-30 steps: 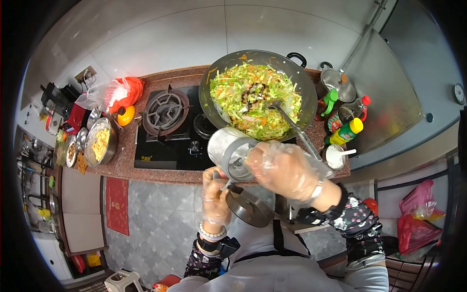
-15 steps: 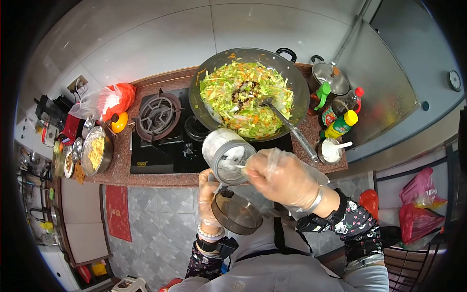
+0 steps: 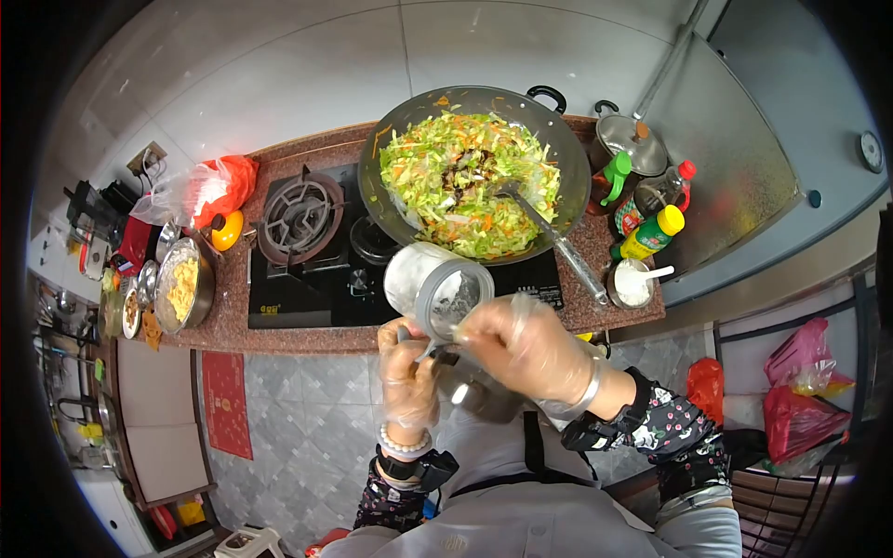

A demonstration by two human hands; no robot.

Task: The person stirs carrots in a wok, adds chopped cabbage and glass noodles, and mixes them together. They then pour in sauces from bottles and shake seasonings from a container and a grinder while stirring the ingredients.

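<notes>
My left hand (image 3: 409, 377), in a clear plastic glove, is closed around the handle of a tilted jar (image 3: 409, 279). White powder lies inside, and the jar's mouth faces my right hand. Its lid (image 3: 479, 386) hangs open below, partly covered. My gloved right hand (image 3: 526, 344) pinches a small spoon at the jar's mouth; the fingers hide most of it. Just beyond stands a big wok (image 3: 372, 172) full of shredded cabbage and carrot (image 3: 502, 219) with dark sauce in the middle. A metal spatula (image 3: 572, 260) leans in it, its handle over the near rim.
Right of the wok are a lidded pot (image 3: 633, 144), several sauce bottles (image 3: 656, 232) and a white bowl (image 3: 633, 288) with a spoon. A bare burner (image 3: 300, 220) lies on the left. Further left stands a steel bowl (image 3: 200, 302) of yellow food beside plastic bags (image 3: 223, 191).
My right hand has shifted slightly left and down, nearer the jar's mouth, and the spoon handle is now hidden. The jar has turned a little, and its hanging lid has swung right behind my hand.
</notes>
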